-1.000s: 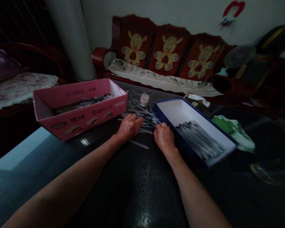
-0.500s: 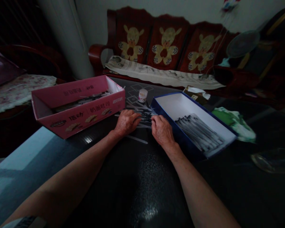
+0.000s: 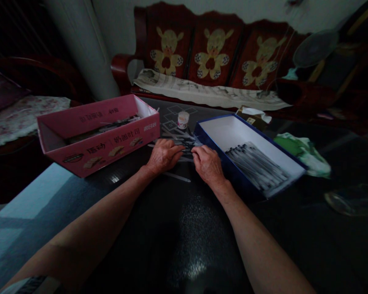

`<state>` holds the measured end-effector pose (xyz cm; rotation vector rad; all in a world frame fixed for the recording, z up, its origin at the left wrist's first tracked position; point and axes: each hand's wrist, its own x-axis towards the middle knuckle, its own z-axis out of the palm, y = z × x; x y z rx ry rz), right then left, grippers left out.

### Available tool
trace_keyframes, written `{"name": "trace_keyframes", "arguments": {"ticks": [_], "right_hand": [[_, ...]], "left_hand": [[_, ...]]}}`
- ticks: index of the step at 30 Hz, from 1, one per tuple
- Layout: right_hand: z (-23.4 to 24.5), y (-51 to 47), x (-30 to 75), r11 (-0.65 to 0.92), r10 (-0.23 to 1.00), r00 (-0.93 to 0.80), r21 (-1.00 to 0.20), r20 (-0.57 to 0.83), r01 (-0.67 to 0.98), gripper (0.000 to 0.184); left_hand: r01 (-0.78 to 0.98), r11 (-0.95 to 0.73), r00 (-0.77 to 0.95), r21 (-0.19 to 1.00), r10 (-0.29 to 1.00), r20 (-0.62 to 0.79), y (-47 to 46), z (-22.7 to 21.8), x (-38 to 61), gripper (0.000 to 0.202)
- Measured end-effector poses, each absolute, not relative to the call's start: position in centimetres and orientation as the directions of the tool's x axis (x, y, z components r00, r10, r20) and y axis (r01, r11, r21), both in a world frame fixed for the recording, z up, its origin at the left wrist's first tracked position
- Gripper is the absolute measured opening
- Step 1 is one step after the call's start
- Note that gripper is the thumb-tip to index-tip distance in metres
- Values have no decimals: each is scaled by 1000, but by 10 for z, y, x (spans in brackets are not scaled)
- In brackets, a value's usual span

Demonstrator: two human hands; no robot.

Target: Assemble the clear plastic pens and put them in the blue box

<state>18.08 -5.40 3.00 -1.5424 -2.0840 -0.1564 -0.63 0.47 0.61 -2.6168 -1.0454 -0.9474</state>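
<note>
My left hand [image 3: 164, 155] is closed, thumb and fingers pinched together over a loose pile of slim clear pens [image 3: 178, 137] with dark ends. Facing it, my right hand [image 3: 207, 164] is pinched as well, close to the left fingertips. A dark-ended pen [image 3: 187, 150] seems to lie between the two hands, mostly hidden by the fingers. One clear stick [image 3: 178, 177] lies apart, nearer to me. On the right, a blue box [image 3: 233, 167] with a white inside holds a neat row of pens [image 3: 256, 165]. A pink carton [image 3: 122, 141] on the left has more thin sticks inside.
Behind the pile stands a small white tub [image 3: 183, 120]. A tissue box [image 3: 254, 115], a green and white plastic bag [image 3: 303, 155] and a clear dish [image 3: 352, 200] are on the dark table [image 3: 184, 228]. A wooden sofa [image 3: 214, 53] stands beyond.
The camera view has shifted slightly. My hands stay over the pile, still pinched, with the fingertips making only a small movement. The boxes stay put.
</note>
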Motion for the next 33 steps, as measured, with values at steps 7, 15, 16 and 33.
{"name": "trace_keyframes", "arguments": {"ticks": [7, 15, 16, 33], "right_hand": [[29, -57, 173, 359, 841, -223, -198, 493, 912, 19], [30, -56, 178, 355, 805, -129, -296, 579, 887, 23], [30, -56, 179, 361, 800, -114, -319, 589, 876, 24], [26, -46, 166, 13, 987, 161, -983, -17, -186, 26]], "left_hand": [[645, -764, 595, 31, 527, 607, -1, 9, -2, 32], [725, -683, 461, 89, 578, 674, -1, 9, -1, 31], [733, -674, 446, 97, 583, 680, 0, 9, -2, 30], [579, -807, 532, 115, 481, 697, 0, 8, 0, 35]]}}
